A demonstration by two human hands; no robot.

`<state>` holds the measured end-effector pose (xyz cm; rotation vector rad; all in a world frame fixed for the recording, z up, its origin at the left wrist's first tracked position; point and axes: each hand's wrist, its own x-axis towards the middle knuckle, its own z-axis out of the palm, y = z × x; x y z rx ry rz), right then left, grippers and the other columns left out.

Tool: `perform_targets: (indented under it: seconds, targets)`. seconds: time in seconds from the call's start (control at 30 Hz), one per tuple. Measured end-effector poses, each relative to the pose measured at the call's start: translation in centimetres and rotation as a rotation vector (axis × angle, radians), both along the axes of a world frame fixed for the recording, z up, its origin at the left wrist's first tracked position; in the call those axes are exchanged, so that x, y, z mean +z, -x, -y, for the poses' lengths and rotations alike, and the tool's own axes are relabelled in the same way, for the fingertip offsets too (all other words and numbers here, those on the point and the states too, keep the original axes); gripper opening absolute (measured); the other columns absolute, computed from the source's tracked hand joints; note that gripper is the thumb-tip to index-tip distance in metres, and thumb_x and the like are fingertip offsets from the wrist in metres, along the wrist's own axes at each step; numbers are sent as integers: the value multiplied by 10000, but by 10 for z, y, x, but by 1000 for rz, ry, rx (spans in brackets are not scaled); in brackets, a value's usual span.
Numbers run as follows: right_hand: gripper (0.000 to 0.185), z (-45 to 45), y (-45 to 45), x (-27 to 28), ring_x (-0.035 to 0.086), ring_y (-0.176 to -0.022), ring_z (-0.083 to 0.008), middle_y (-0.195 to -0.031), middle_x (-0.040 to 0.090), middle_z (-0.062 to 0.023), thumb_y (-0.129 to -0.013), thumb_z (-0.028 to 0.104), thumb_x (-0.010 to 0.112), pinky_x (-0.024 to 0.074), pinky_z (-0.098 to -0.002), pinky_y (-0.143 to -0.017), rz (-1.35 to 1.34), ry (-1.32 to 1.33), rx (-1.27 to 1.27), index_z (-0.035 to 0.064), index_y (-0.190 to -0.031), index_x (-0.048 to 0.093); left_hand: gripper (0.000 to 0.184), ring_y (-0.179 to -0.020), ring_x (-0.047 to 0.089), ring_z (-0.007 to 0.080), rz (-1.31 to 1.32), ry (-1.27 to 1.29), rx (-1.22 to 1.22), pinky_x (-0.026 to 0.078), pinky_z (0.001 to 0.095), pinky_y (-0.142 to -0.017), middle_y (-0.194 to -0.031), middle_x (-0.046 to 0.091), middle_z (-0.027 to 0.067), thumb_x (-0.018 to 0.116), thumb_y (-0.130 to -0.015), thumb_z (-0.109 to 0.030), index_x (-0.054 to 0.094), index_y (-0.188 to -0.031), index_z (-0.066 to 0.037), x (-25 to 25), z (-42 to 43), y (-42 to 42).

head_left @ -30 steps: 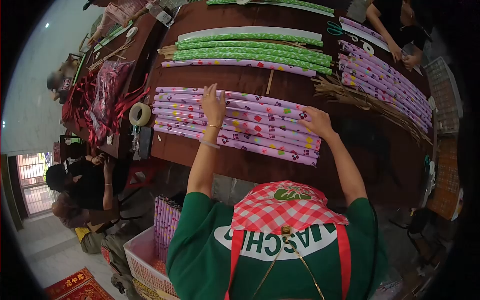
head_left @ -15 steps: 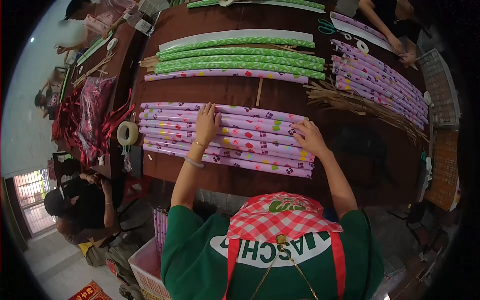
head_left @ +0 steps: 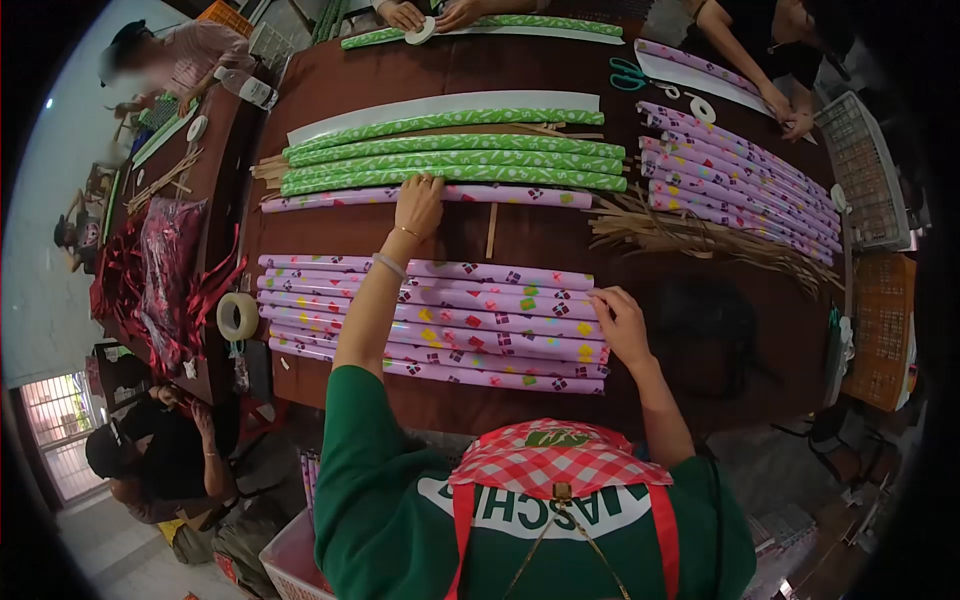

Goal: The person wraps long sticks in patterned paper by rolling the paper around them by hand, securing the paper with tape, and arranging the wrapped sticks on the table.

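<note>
Lilac wrapping-paper rolls (head_left: 500,325) in near row, seemingly finished; lone lilac roll (head_left: 540,197) apart at their 12 o'clock; green rolls (head_left: 480,168) beyond, farthest showing white backing (head_left: 440,106), likely unfinished
Count: six, one, about four
Left hand (head_left: 420,207) curled over lone lilac roll, cannot tell if clenched; right hand (head_left: 622,325) at row's 3 o'clock, fingers released, touching ends

The left grip (head_left: 419,208) has moved from the near purple rolls (head_left: 470,318) to the single purple roll (head_left: 520,196) beside the green rolls (head_left: 470,160); a co-worker's hands (head_left: 404,16) have entered view.
</note>
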<state>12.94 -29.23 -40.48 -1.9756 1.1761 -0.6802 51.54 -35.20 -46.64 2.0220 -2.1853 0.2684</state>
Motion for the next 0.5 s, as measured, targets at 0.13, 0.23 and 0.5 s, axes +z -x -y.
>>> perform_targets:
  seconds: [0.13, 0.23, 0.5]
  targets:
    - [118, -7, 13, -5, 573, -769, -272, -842, 603, -96, -835, 102, 565, 434, -341, -702, 3, -7, -6, 28, -909, 620, 287, -884, 544, 280, 93, -23, -88, 437, 378, -779, -909, 564, 120, 589, -648, -98, 507, -921, -70, 11, -2, 3]
    - [120, -7, 14, 4, 579, -755, -275, -844, 606, -97, -835, 93, 564, 439, -336, -680, 12, -15, -4, 20, -913, 617, 342, -856, 555, 304, -41, -204, -55, 448, 387, -748, -904, 558, 140, 606, -624, -73, 467, -936, -74, 8, -8, 0]
    - [126, 10, 2, 45, 584, -765, -260, -852, 599, -102, -840, 73, 553, 449, -331, -683, 121, 99, 30, 21, -938, 613, 194, -760, 527, 342, -92, 618, -114, 460, 418, -634, -863, 493, 164, 676, -673, -152, 551, -760, -31, 230, 9, -36]
